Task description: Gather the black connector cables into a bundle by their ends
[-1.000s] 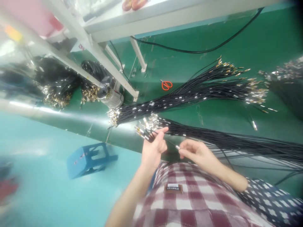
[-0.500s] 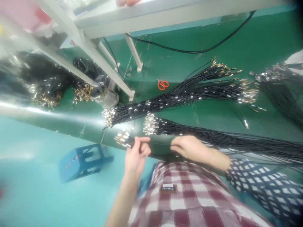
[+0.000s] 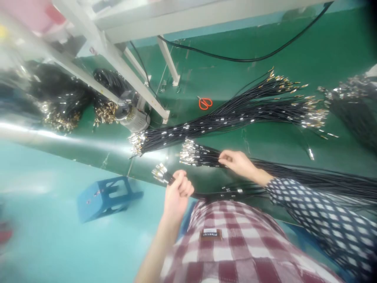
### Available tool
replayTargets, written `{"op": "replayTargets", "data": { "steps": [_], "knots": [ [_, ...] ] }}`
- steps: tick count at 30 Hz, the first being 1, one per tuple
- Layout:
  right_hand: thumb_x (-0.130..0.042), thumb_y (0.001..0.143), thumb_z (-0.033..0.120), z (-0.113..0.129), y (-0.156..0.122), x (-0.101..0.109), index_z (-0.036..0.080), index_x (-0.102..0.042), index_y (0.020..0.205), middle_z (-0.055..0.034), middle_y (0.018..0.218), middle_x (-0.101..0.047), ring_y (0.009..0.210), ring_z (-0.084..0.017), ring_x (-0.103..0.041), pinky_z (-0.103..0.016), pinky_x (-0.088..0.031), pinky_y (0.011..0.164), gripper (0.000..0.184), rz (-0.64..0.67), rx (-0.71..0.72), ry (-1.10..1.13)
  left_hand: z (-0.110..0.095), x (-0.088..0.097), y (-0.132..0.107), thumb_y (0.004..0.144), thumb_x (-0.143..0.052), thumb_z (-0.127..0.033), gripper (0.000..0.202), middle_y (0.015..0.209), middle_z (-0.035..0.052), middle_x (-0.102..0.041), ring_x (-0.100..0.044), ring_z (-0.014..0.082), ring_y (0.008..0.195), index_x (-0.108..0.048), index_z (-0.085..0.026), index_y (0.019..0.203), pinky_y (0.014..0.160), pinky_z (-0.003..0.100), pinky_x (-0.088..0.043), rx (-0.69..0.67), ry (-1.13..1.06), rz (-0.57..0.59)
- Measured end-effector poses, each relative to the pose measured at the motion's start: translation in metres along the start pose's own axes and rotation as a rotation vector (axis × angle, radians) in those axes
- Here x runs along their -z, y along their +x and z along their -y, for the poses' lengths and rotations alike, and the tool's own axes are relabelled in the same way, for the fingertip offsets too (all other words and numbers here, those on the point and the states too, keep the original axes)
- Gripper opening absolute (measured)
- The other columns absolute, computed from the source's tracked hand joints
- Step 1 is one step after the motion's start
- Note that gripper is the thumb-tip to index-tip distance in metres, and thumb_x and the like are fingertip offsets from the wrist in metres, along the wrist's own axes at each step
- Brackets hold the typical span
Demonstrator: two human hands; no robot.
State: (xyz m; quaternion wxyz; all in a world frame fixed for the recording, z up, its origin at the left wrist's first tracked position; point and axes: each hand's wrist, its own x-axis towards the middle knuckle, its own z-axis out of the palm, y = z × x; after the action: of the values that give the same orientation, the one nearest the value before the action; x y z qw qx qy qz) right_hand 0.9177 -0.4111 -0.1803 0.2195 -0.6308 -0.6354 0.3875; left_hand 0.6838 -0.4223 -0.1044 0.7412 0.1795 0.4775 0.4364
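My left hand (image 3: 180, 189) is closed around a small bunch of black cables (image 3: 160, 173), whose metal connector ends stick out past the thumb. The rest of that bunch trails right along the table edge in front of the apron. My right hand (image 3: 234, 160) lies on a larger bundle of black cables (image 3: 206, 156), with thumb and fingertips pinched together at its upper part. Whether one cable or several are between those fingertips is too small to tell. Silvery connectors (image 3: 189, 152) fan out at the left end of this bundle.
Behind lies another long cable bundle (image 3: 218, 122) with connectors at both ends. Orange-handled scissors (image 3: 205, 103) rest on the green surface (image 3: 235, 82). A grey motor-like device (image 3: 135, 118) stands by white frame legs (image 3: 167, 63). A blue stool (image 3: 103, 196) is on the floor.
My right hand has moved up and away from the apron onto the larger bundle. The left hand's index finger has curled in around its bunch. The view has shifted slightly.
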Motion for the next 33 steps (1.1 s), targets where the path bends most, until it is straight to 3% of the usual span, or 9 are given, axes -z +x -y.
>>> {"op": "replayTargets", "data": {
  "steps": [1, 4, 6, 11, 14, 17, 20, 23, 33],
  "knots": [
    [-0.052, 0.089, 0.034, 0.004, -0.012, 0.006, 0.019, -0.061, 0.088, -0.0029, 0.080, -0.068, 0.071, -0.015, -0.061, -0.026, -0.045, 0.067, 0.018, 0.011, 0.003, 0.129, 0.000, -0.003, 0.002, 0.085, -0.059, -0.023, 0.008, 0.044, -0.0104, -0.018, -0.014, 0.0049, 0.039, -0.059, -0.015, 0.084, 0.041, 0.020, -0.017, -0.021, 0.019, -0.002],
    [-0.054, 0.086, 0.042, 0.020, -0.045, 0.015, 0.017, -0.057, 0.084, -0.0031, 0.073, -0.066, 0.066, -0.015, -0.059, -0.027, -0.046, 0.064, 0.025, 0.058, -0.036, 0.535, -0.007, -0.023, 0.006, 0.081, -0.064, -0.026, 0.026, 0.045, -0.0114, -0.020, -0.016, 0.0043, 0.039, -0.060, -0.014, 0.104, 0.041, 0.019, -0.017, -0.076, 0.073, 0.027],
    [-0.057, 0.085, 0.043, 0.030, -0.062, 0.014, 0.017, -0.057, 0.082, -0.0025, 0.069, -0.065, 0.064, -0.014, -0.058, -0.027, -0.045, 0.063, 0.026, 0.086, -0.078, 0.660, -0.013, -0.040, 0.008, 0.080, -0.066, -0.029, 0.036, 0.045, -0.0115, -0.021, -0.017, 0.0042, 0.039, -0.059, -0.013, 0.110, 0.041, 0.020, -0.017, -0.108, 0.096, 0.073],
    [-0.058, 0.085, 0.042, 0.045, -0.082, 0.003, 0.017, -0.057, 0.080, -0.0020, 0.068, -0.064, 0.066, -0.014, -0.057, -0.028, -0.044, 0.068, 0.025, 0.148, -0.070, 0.737, -0.014, -0.067, 0.012, 0.076, -0.069, -0.035, 0.032, 0.044, -0.0111, -0.021, -0.017, 0.0029, 0.038, -0.065, -0.010, 0.096, 0.040, 0.020, -0.015, -0.135, 0.163, 0.121],
    [-0.057, 0.085, 0.043, 0.050, -0.083, 0.004, 0.017, -0.057, 0.080, -0.0016, 0.067, -0.063, 0.065, -0.014, -0.057, -0.027, -0.044, 0.066, 0.026, 0.131, -0.069, 0.756, -0.002, -0.065, 0.008, 0.074, -0.071, -0.036, 0.030, 0.042, -0.0105, -0.022, -0.019, 0.0023, 0.037, -0.068, -0.007, 0.083, 0.039, 0.020, -0.014, -0.052, 0.281, 0.126],
    [-0.058, 0.084, 0.044, 0.053, -0.081, 0.009, 0.017, -0.056, 0.080, -0.0012, 0.066, -0.062, 0.064, -0.014, -0.056, -0.028, -0.044, 0.066, 0.027, 0.115, -0.076, 0.786, 0.004, -0.058, 0.001, 0.072, -0.074, -0.033, 0.035, 0.042, -0.0108, -0.024, -0.020, 0.0026, 0.037, -0.067, -0.008, 0.095, 0.039, 0.020, -0.014, 0.060, 0.351, 0.174],
    [-0.058, 0.085, 0.043, 0.053, -0.083, 0.010, 0.017, -0.057, 0.080, -0.0011, 0.066, -0.062, 0.064, -0.014, -0.055, -0.027, -0.043, 0.066, 0.026, 0.159, -0.077, 0.772, -0.003, -0.057, 0.001, 0.074, -0.071, -0.033, 0.041, 0.044, -0.0118, -0.021, -0.017, 0.0029, 0.038, -0.063, -0.011, 0.107, 0.040, 0.020, -0.014, -0.002, 0.251, 0.160],
    [-0.057, 0.086, 0.041, 0.050, -0.086, 0.007, 0.017, -0.058, 0.081, -0.0013, 0.068, -0.063, 0.065, -0.014, -0.055, -0.027, -0.041, 0.066, 0.025, 0.223, -0.081, 0.739, -0.012, -0.057, 0.007, 0.078, -0.067, -0.033, 0.035, 0.044, -0.0116, -0.019, -0.016, 0.0028, 0.039, -0.064, -0.009, 0.104, 0.041, 0.020, -0.014, -0.054, 0.202, 0.158],
    [-0.058, 0.085, 0.043, 0.053, -0.088, 0.001, 0.017, -0.058, 0.081, -0.0006, 0.069, -0.064, 0.066, -0.014, -0.058, -0.026, -0.044, 0.067, 0.026, 0.246, -0.082, 0.721, -0.007, -0.048, 0.005, 0.081, -0.064, -0.037, 0.031, 0.048, -0.0092, -0.021, -0.019, 0.0032, 0.041, -0.070, -0.008, 0.090, 0.043, 0.021, -0.017, 0.063, 0.284, 0.212]
  ]
}}
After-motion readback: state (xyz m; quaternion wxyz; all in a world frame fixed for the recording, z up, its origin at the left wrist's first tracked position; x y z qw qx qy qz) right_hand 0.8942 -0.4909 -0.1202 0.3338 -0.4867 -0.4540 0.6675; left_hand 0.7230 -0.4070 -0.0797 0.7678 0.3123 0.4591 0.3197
